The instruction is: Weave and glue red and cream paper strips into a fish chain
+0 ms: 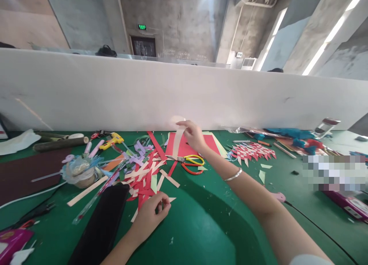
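My right hand (193, 134) is raised over the far side of the green table (207, 226), pinching the top of a pale cream paper strip (177, 140) that hangs down over a red sheet (186, 145). My left hand (152, 213) rests on the near edge of a pile of red, cream and green paper strips (145, 177), fingers curled on a strip end. Scissors with yellow and red handles (192, 163) lie just below the red sheet.
A woven red-and-white paper piece (253, 151) lies to the right. At left sit a yellow glue gun (112, 140), a wrapped bundle (79, 172), a dark roll (59, 144) and a black pouch (100, 226). A white partition (172, 92) borders the table's far edge.
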Demonstrator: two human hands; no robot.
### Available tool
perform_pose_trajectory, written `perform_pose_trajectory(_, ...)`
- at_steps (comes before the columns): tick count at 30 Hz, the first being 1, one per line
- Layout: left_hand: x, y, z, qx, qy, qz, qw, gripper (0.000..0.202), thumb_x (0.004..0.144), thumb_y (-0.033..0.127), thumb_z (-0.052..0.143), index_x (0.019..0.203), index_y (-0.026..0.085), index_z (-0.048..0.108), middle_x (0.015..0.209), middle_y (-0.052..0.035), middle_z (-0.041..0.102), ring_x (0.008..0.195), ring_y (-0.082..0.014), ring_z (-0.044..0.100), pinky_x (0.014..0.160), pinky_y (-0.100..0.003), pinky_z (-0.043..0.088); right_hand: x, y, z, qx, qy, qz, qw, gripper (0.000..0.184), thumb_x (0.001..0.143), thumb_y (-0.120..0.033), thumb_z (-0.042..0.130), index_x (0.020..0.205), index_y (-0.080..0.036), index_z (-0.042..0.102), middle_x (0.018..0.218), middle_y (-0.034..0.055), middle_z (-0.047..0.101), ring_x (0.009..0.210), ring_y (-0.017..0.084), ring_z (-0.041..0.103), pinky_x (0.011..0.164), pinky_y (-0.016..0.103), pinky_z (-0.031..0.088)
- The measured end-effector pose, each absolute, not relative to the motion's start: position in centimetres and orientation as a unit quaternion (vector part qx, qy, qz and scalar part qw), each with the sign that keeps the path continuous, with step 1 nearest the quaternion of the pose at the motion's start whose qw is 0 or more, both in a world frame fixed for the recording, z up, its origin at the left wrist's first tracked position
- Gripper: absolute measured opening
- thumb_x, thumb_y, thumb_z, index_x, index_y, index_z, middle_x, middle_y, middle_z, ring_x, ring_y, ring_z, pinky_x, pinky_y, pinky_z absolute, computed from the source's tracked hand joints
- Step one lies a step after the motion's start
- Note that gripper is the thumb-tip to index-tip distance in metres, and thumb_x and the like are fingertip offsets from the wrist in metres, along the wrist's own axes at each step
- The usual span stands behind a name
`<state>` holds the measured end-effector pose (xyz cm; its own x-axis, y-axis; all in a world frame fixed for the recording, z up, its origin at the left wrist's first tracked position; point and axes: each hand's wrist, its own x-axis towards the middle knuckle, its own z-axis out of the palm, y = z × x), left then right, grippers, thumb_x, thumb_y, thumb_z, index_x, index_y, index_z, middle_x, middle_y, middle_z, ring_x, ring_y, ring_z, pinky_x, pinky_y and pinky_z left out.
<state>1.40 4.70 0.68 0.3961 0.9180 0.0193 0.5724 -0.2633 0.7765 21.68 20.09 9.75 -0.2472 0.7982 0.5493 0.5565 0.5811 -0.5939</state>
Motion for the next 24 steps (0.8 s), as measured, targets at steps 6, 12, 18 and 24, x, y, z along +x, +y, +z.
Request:
perform_pose_trajectory(6, 1.2, 4.9, 0.4, 0.818, 0.468, 0.194, 0.270, 0.022, 0.088, 0.031, 0.036, 0.086, 0.024, 0.057, 0.078, -0.0029, 0.061, 0.066, -0.0166, 0.056, 0.062, -0.026, 0.044, 18.2, 20.8, 3.2, -0.372, -0.864, 0.166, 0.297, 0.036, 0.086, -0.015, 0.039, 0.118, -0.017, 0.055, 0.109, 0.0105, 0.055, 0.083, 0.014, 0.056, 0.072, 0.026, 0.045)
perform_pose_trajectory(12, 0.8, 5.1, -0.2, 0.871, 0.427, 0.177, 0.168, 0.033, 0.087, 0.027, 0.038, 0.116, 0.029, 0.055, 0.114, -0.0059, 0.060, 0.105, -0.0238, 0.055, 0.088, -0.035, 0.045, 18.3, 21.7, 0.8, -0.305, -0.915, 0.189, 0.184, 0.044, 0.087, -0.010, 0.036, 0.128, -0.021, 0.046, 0.104, 0.0084, 0.056, 0.094, 0.016, 0.053, 0.081, 0.029, 0.043)
perform_pose_trajectory(18, 0.6, 5.2, -1.0, 0.875, 0.437, 0.162, 0.133, 0.041, 0.088, 0.031, 0.039, 0.129, 0.034, 0.043, 0.135, -0.0040, 0.045, 0.123, -0.0277, 0.043, 0.097, -0.045, 0.041, 18.7, 20.7, 2.3, -0.319, -0.906, 0.198, 0.194, 0.027, 0.084, -0.020, 0.049, 0.109, -0.014, 0.055, 0.101, 0.0096, 0.059, 0.085, 0.016, 0.055, 0.071, 0.027, 0.045)
perform_pose_trajectory(24, 0.5, 5.7, -0.8, 0.806, 0.516, 0.264, 0.117, 0.042, 0.088, 0.035, 0.040, 0.130, 0.030, 0.038, 0.133, -0.0097, 0.044, 0.124, -0.0297, 0.040, 0.096, -0.047, 0.041, 20.1, 19.4, 4.9, -0.356, -0.868, 0.206, 0.278, 0.017, 0.088, -0.024, 0.045, 0.097, -0.012, 0.054, 0.089, 0.0065, 0.060, 0.077, 0.012, 0.057, 0.069, 0.024, 0.046)
